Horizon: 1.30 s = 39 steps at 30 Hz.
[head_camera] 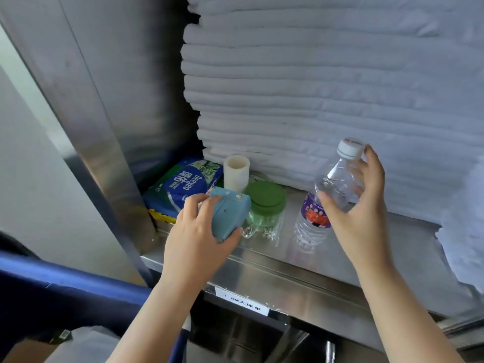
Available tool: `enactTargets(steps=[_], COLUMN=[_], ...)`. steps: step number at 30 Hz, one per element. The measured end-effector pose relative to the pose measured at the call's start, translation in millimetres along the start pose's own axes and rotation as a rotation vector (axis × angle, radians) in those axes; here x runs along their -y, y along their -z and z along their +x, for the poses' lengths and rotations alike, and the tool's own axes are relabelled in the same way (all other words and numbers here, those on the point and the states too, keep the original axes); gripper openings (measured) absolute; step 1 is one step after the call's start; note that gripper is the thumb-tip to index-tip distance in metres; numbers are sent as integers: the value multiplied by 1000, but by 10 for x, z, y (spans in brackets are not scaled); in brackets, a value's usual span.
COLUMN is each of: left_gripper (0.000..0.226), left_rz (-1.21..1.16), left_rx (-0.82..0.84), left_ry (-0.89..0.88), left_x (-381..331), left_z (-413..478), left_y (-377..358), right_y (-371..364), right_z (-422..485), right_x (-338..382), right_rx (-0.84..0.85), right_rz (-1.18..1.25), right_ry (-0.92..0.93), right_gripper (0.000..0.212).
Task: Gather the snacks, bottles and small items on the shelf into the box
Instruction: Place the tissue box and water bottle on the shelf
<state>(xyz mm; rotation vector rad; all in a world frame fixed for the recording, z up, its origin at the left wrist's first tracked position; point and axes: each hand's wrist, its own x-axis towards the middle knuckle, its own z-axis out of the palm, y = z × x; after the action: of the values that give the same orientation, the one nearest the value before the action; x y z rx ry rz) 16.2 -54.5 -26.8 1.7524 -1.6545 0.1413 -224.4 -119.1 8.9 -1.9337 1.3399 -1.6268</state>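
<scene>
Gripping blue box (230,216) | left fingers (207,203) around | shelf (340,260)

On the steel shelf (340,260) there is one clear water bottle (318,205) with a white cap, at about three o'clock from centre. One green-lidded jar (264,205) stands near the middle, with one cream cylinder (236,172) at its eleven o'clock. One blue tissue pack (180,187) lies at nine o'clock, and one small teal box (228,213) sits in front of it. Two bare hands show: the left hand (199,231) and the right hand (358,203). One tall stack of white folded linens (327,82) fills twelve o'clock; its layers are too many to count surely.
</scene>
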Motion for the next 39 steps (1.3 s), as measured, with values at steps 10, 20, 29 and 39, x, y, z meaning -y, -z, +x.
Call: enactTargets(steps=[10,20,29,39], left_gripper=[66,68,68,67], left_rz=[25,11,13,-40], left_rx=[39,51,60,46], left_ry=[3,12,15,-1], left_x=[155,177,201,193], left_z=[38,141,198,186], left_y=[26,6,-32,62], right_y=[-159,-527,-571,-502], right_z=[-150,166,122,-94], right_x=[-308,-528,-716,-227], right_rx=[147,72,223,66], right_rz=[-66,-164,-259,-268], right_ry=[-358,-268,-346,157], right_gripper=[62,62,36,49])
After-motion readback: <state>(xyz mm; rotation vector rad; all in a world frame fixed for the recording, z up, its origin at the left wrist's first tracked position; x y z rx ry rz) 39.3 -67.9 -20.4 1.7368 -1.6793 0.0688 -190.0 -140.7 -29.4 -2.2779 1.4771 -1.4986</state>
